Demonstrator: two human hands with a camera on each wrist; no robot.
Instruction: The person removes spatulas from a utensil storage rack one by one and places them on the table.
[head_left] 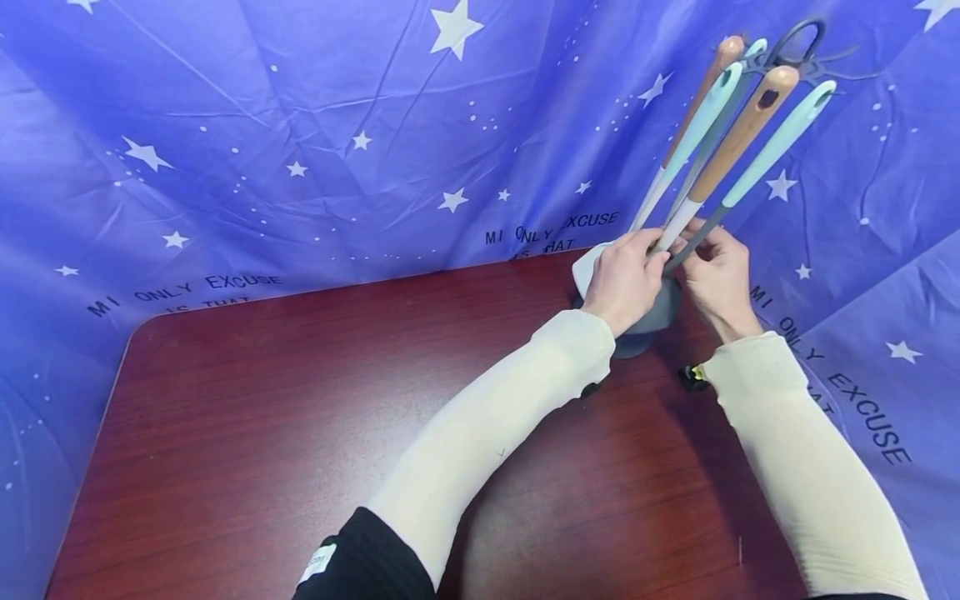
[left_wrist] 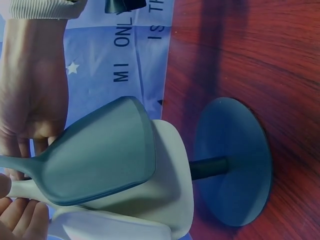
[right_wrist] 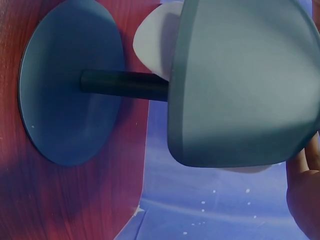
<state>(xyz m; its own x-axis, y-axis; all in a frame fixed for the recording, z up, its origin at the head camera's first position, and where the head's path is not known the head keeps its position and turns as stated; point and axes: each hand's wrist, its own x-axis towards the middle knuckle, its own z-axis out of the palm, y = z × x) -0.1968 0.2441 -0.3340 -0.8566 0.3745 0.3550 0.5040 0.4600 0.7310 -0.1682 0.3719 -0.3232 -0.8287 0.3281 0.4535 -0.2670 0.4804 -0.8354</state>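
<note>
Several kitchen utensils hang from a dark grey stand with looped top [head_left: 801, 33] and round base [left_wrist: 235, 165]. My left hand [head_left: 624, 279] pinches the white shaft of a spatula with a wooden handle [head_left: 738, 142]; its cream blade [left_wrist: 172, 185] shows in the left wrist view. Opposite, my right hand [head_left: 716, 271] has bent fingers among the shafts, behind the dark grey turner [left_wrist: 107, 150] with a mint handle [head_left: 783, 142]. What its fingertips hold is hidden. A white blade [head_left: 588, 271] lies just left of my left hand.
The stand is on a dark red wooden table [head_left: 300, 433], near its far right corner. A blue cloth with white stars [head_left: 337, 125] hangs behind and to the right. Another mint handle [head_left: 705, 117] and a second wooden handle [head_left: 693, 104] stand close together by my hands.
</note>
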